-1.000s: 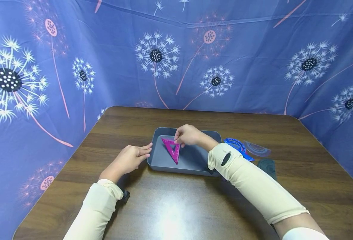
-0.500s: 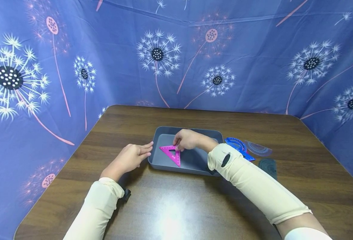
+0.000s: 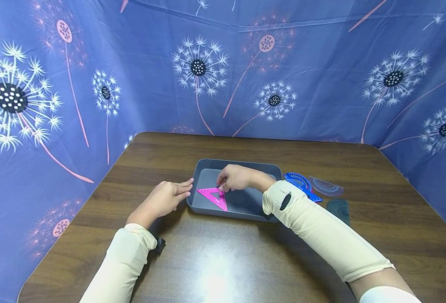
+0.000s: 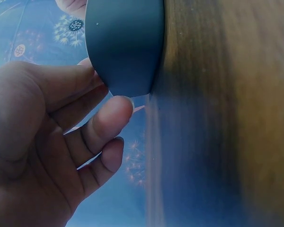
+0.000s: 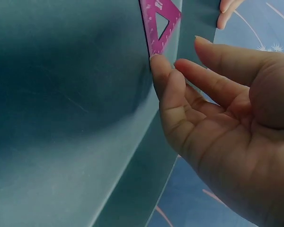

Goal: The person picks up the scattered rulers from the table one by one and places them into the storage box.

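Two cream sleeves (image 3: 122, 263) are being worn above the wooden table (image 3: 181, 269). Toward the table's right edge, a dark green sheet (image 3: 339, 209) is being partly covered by a sleeve. The left edge of the grey tray (image 3: 207, 212) is being touched by the left hand (image 3: 163, 198), its fingers being held nearly straight. Inside the tray, near its left edge, a pink set square (image 3: 219, 202) is being touched at one corner by a fingertip of the right hand (image 3: 238, 176), whose fingers are being held loosely bent and apart. Past the tray's right edge, a blue protractor (image 3: 299, 179) and a clear protractor (image 3: 326, 187) are being carried. The table's far edge is being backed by blue dandelion-print fabric (image 3: 147, 84).
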### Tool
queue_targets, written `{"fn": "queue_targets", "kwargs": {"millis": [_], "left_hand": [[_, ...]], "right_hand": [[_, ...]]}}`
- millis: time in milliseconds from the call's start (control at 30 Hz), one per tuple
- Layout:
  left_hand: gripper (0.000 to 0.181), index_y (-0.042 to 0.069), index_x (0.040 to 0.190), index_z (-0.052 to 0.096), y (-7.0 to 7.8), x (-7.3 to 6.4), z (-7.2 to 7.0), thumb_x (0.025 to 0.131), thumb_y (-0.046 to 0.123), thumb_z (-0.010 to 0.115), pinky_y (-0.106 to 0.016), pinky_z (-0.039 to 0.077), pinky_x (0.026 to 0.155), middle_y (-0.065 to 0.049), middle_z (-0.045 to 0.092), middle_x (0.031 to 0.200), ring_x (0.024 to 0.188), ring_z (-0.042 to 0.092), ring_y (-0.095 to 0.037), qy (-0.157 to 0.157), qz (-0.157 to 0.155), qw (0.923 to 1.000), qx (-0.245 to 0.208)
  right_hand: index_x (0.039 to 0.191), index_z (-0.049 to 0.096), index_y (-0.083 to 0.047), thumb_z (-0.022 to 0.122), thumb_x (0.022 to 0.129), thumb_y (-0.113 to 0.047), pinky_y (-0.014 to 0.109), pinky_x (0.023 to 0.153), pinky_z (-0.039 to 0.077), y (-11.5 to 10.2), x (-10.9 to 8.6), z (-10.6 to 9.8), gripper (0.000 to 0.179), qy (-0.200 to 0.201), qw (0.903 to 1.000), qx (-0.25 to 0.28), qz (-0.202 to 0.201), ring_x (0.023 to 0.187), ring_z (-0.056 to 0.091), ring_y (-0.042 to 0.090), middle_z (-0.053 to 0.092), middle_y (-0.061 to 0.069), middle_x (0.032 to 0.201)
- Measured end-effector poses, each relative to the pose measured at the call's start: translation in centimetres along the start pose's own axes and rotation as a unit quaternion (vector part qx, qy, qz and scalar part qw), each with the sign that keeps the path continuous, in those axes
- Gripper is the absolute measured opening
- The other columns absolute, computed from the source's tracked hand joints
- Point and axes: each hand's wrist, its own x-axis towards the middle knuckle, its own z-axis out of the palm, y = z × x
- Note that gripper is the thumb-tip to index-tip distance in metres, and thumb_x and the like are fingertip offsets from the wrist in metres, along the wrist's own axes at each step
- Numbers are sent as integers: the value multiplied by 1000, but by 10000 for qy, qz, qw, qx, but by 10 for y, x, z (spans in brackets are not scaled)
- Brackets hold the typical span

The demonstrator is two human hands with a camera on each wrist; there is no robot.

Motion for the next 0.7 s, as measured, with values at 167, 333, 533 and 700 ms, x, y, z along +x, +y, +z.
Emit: {"fn": "queue_targets", "kwargs": {"millis": [167, 333, 533, 700], "left_hand": [[35, 7, 132, 63, 2, 0, 1, 99, 19, 64, -23, 45, 49, 0, 52, 144, 41, 51, -7, 20, 39, 10000, 30], [35, 8, 132, 64, 1, 2, 3, 99, 20, 64, -23, 46, 51, 2, 53, 144, 41, 51, -5, 40, 103, 9998, 141], [34, 7, 131, 64, 0, 2, 3, 99, 21, 63, -22, 46, 49, 1, 53, 144, 40, 51, -5, 86, 142, 9997, 169], [34, 8, 130, 65, 1, 1, 0, 99, 21, 64, -33, 56, 66, 2, 54, 143, 62, 70, -17, 156, 152, 9989, 406]], "right_hand": [[125, 66, 2, 66, 95, -11, 28, 78, 56, 2, -7, -1, 32, 166, 9997, -49, -153, 90, 67, 13, 70, 7, 111], [128, 65, -1, 65, 97, -18, 33, 86, 54, 8, -29, -9, 35, 532, 9970, -280, -487, 102, 67, 17, 69, 9, 120], [128, 66, -7, 66, 97, -23, 40, 90, 53, 20, -76, -28, 35, 1384, 9875, -439, -620, 108, 66, 22, 69, 8, 122], [132, 64, -11, 66, 98, -27, 45, 87, 53, 41, -122, -41, 38, 1998, 9787, -448, -180, 109, 64, 24, 67, 8, 126]]}}
